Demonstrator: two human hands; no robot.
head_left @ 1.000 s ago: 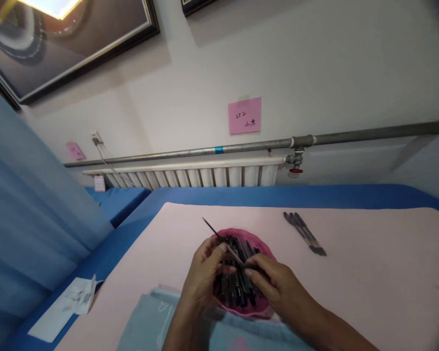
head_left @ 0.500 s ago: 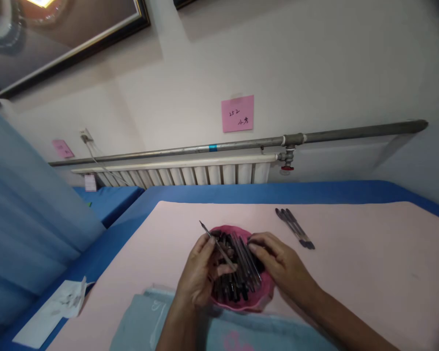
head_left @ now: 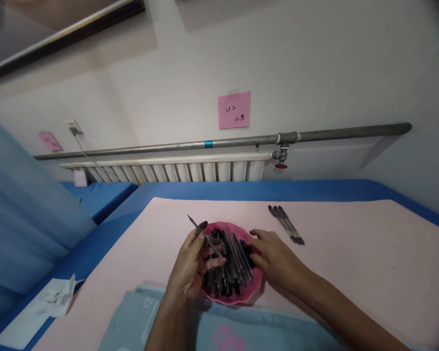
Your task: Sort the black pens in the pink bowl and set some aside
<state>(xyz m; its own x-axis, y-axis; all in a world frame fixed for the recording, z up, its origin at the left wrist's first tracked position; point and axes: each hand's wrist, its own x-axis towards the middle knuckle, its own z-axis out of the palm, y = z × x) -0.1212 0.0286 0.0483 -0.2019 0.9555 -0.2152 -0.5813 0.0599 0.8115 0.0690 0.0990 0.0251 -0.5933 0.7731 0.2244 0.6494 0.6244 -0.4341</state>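
Note:
My left hand [head_left: 192, 263] is closed on a slim clear pen [head_left: 206, 237] with its cap off, its point tilted up to the left. A small dark piece shows by the fingertips of this hand; I cannot make out what it is. Just below is a pink basket [head_left: 241, 298] with a wavy rim, full of clear pen barrels [head_left: 237, 258] and black caps [head_left: 246, 251]. My right hand [head_left: 276, 256] reaches over the basket's right rim, fingers apart, with the fingertips among the black caps. Whether they touch one is hidden.
Several capped pens [head_left: 286, 224] lie side by side on the pink tabletop [head_left: 351, 263], right of the basket. A blue-green cloth [head_left: 131, 314] lies at the near edge. White paper [head_left: 32, 312] sits at the left. Behind stand a radiator [head_left: 190, 170] and a pipe [head_left: 149, 147].
The view has shifted slightly, so the basket and pens sit a bit further left. My left hand still holds the pen. The right hand's fingers have spread a little at the basket's edge.

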